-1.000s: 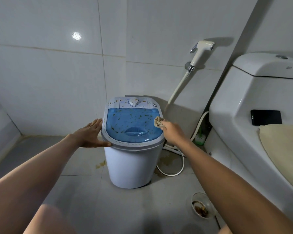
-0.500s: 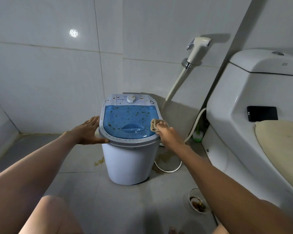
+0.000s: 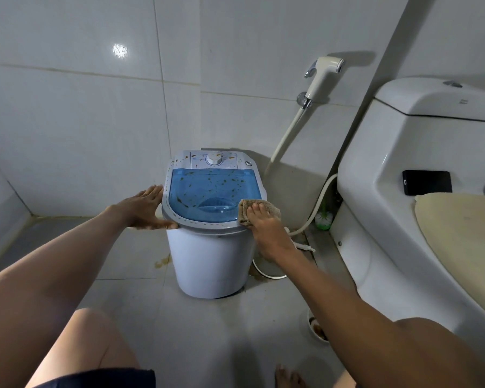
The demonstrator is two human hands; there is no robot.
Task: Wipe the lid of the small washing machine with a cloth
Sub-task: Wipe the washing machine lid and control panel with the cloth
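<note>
A small white washing machine (image 3: 212,264) stands on the tiled floor against the wall. Its clear blue lid (image 3: 207,191) is speckled with brown and green bits. My left hand (image 3: 143,210) lies flat against the lid's left rim, fingers spread, holding nothing. My right hand (image 3: 266,231) presses a tan cloth (image 3: 247,208) onto the lid's front right edge. The cloth is partly covered by my fingers.
A white toilet (image 3: 398,191) fills the right side, with a black phone (image 3: 427,182) on its ledge. A bidet sprayer (image 3: 324,74) hangs on the wall, its hose (image 3: 314,214) trailing down. A floor drain (image 3: 318,329) lies near my right arm. My knee (image 3: 90,340) is below.
My right hand has slid the cloth from the lid's right side down toward its front right rim. The left hand has stayed on the left rim.
</note>
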